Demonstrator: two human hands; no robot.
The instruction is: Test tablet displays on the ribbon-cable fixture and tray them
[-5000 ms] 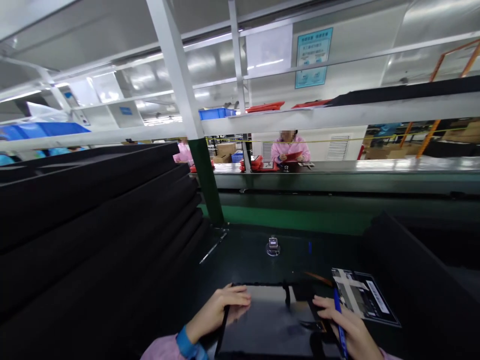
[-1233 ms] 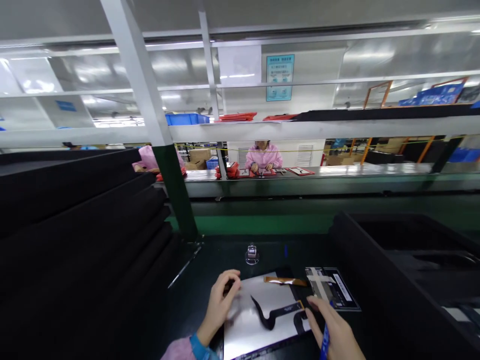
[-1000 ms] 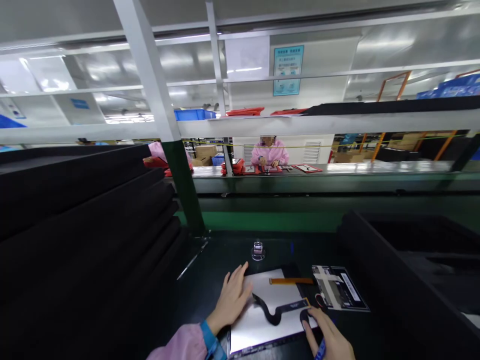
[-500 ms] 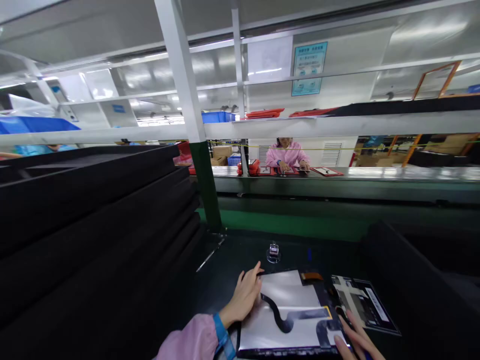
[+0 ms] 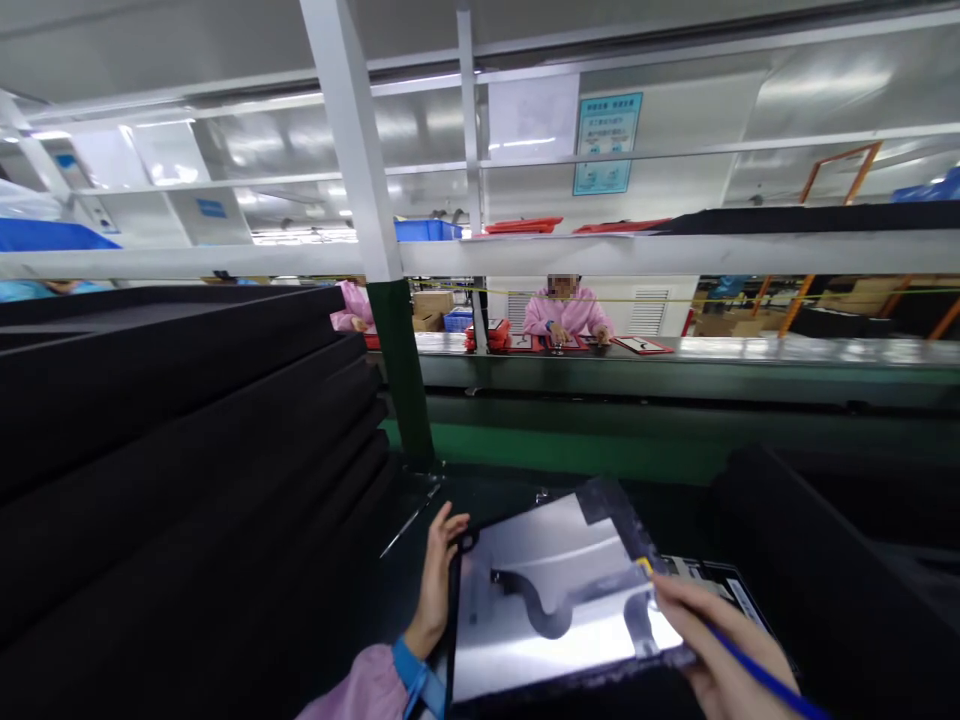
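Note:
A flat display panel with a silvery back, a black border and a dark S-shaped ribbon cable is tilted up off the bench. My left hand supports its left edge, palm against the side and fingertips near the upper left corner. At the right edge my right hand grips the panel, thumb near the cable's yellow end. A thin blue stick-like tool also lies along that hand; its ends are hidden. Partly behind the panel, a second dark panel with a white label lies on the bench.
Black trays are stacked high at the left; another black tray stands at the right. Tweezers lie near a green-and-white post. A person in pink works at the bench opposite.
The panel has been lifted and tilted, its far edge now higher and covering most of the small clear object behind. My left hand has shifted left; my right hand has closed on the right edge.

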